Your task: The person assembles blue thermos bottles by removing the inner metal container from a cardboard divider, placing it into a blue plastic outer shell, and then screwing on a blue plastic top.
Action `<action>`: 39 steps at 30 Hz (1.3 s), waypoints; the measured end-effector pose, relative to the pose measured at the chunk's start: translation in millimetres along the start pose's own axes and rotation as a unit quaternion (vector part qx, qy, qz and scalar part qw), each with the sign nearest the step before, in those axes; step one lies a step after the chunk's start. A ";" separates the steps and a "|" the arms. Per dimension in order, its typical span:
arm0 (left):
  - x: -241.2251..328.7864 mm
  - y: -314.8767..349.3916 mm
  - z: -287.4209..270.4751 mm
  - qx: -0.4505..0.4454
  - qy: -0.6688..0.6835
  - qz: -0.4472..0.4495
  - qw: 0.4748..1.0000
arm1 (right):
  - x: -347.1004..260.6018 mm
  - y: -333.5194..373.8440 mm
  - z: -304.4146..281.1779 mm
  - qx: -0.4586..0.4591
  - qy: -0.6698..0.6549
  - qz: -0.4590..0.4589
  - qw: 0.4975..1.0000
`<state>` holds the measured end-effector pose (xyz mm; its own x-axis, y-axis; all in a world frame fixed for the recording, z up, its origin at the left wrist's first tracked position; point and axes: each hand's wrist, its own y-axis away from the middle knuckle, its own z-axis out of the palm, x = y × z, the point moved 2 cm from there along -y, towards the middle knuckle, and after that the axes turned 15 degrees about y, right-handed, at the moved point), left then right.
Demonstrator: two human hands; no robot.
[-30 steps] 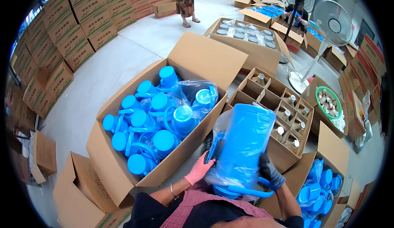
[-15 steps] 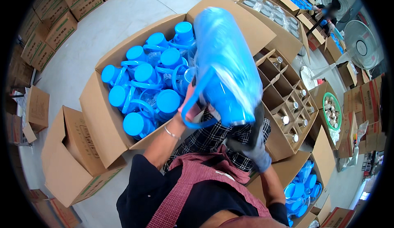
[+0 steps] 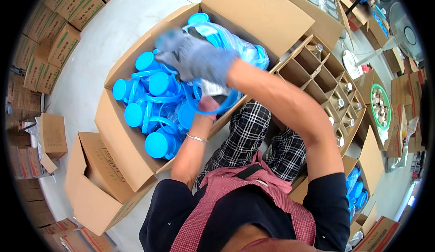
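A blue thermos flask in clear plastic lies tilted inside the large open carton, its near end towards me. My left hand is at that end, closed on the flask, with the loop handle passing in front of it; its fingertips are mostly hidden. My right hand, in a grey glove, reaches across above the flasks. Motion smears its fingers near the far-side caps, so its grip is unclear. Several upright blue flasks with round caps and loop handles fill the carton's left side.
To the right stands a divided carton with silvery bottle necks in some cells. Beyond it are a green basket of small pale pieces and a fan. An open carton sits at near left; stacked cartons rise at far left.
The wrapped flask has come down from above my lap into the far right of the carton. My right hand has swung left across the carton; the view has shifted slightly.
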<state>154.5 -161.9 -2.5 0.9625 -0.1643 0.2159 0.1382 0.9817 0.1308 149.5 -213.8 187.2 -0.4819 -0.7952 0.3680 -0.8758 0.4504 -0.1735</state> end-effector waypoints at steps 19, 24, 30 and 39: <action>59.7 -99.0 -59.2 -0.045 0.480 -0.121 0.868 | 63.0 151.2 207.8 -0.092 -0.012 0.557 0.825; 39.2 -68.6 -29.4 -0.038 0.040 0.005 0.998 | 62.3 178.3 207.7 0.011 -0.057 0.533 0.844; 61.3 -17.8 1.9 -0.075 -0.438 0.134 0.886 | 96.1 167.5 102.4 0.338 -0.495 0.486 0.636; 30.2 -48.5 117.4 -0.096 -0.433 0.349 0.825 | 93.1 270.3 -103.8 0.329 0.146 0.340 0.869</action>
<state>149.5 -225.7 111.3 0.3071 0.5227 0.7953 -0.2644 0.8496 -0.4563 -129.2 -124.0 269.3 -0.9506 -0.2566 0.1749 -0.2639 0.3703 -0.8906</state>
